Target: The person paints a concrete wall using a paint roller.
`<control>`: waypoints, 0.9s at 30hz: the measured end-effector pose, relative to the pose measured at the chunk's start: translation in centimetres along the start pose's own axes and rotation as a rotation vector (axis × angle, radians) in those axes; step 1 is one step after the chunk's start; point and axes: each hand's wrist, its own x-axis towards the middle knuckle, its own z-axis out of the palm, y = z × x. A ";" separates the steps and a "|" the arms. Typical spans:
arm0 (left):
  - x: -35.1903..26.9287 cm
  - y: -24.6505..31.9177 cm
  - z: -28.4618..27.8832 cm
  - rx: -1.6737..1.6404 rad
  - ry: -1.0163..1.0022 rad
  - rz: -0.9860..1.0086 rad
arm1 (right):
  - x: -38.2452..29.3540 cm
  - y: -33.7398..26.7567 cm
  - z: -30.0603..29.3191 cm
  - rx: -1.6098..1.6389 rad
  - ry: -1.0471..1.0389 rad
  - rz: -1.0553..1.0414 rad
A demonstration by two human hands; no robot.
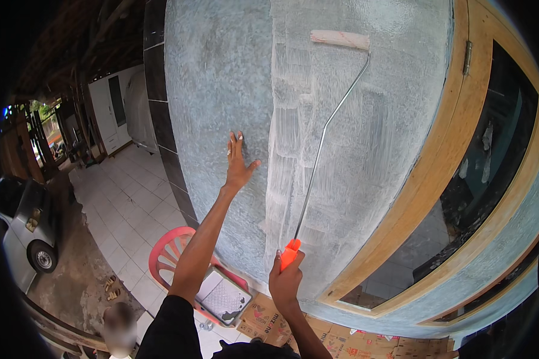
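My right hand [285, 283] grips the orange handle [290, 255] of a paint roller. Its long bent metal rod [316, 164] runs up to a whitish roller sleeve [340, 39], which lies against the upper part of the wall. Streaky, thin white paint [332, 134] covers the wall's right section around it. On the bluish-grey section [215, 80] to the left, my left hand [239, 167] rests with fingers spread, holding nothing; white specks show on its fingertips. Below my left arm, a paint tray [224, 294] with a ribbed ramp sits on a red plastic chair [173, 242].
A wooden-framed glass door [413, 202] borders the painted wall on the right. Flattened cardboard [274, 323] covers the floor along its foot. Dark tiles [157, 80] edge the wall's left side. Beyond lie white floor tiles [130, 202], sandals [112, 294], a parked vehicle [27, 229] and a blurred person [119, 330].
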 end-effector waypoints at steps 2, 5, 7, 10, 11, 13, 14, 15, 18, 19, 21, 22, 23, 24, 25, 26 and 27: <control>0.0 -0.3 0.0 0.009 0.012 0.012 | -0.9 0.5 0.7 0.011 0.005 0.007; -0.1 0.0 0.2 0.005 0.000 -0.012 | -3.8 4.0 1.6 0.062 -0.003 0.039; -0.1 0.3 0.1 -0.005 0.006 -0.001 | -7.0 6.9 1.8 0.010 -0.080 0.207; -0.2 0.6 0.0 -0.010 0.009 0.006 | -11.6 13.3 2.6 -0.088 -0.101 0.220; -0.2 0.3 -0.2 0.002 0.019 0.001 | -11.9 13.8 2.7 -0.087 -0.103 0.224; -0.3 0.3 0.1 -0.003 0.016 0.004 | -11.9 13.8 2.1 -0.088 -0.116 0.225; -0.3 0.3 0.3 -0.005 0.018 0.006 | -11.5 13.8 2.1 -0.090 -0.111 0.230; -0.3 0.1 0.3 -0.005 0.015 0.005 | -9.9 11.9 2.0 -0.040 -0.087 0.199; 0.0 0.0 0.5 0.006 0.014 0.003 | -4.0 5.4 1.2 0.118 0.010 0.045; 0.1 0.0 0.4 0.007 0.022 0.015 | -1.9 3.3 0.8 0.103 0.033 0.011; 0.1 -0.2 0.1 0.015 0.029 0.021 | 1.2 0.7 0.7 0.091 0.050 -0.021; 0.2 -0.2 0.2 0.015 0.030 0.022 | 2.4 0.0 0.7 0.092 0.076 -0.064; 0.2 -0.3 0.1 0.016 0.032 0.023 | 2.8 -0.4 0.8 0.094 0.101 -0.109; 0.1 -0.5 0.1 0.017 0.031 0.022 | 2.5 -0.1 1.1 0.094 0.100 -0.107; 0.1 -0.5 0.1 0.017 0.030 0.018 | 1.9 0.6 1.5 0.100 0.094 -0.082; 0.1 -0.6 0.1 0.019 0.031 0.014 | 1.2 1.5 2.0 0.108 0.087 -0.058; 0.1 -0.5 0.4 0.015 0.032 0.017 | -0.2 3.3 2.5 0.085 0.075 -0.012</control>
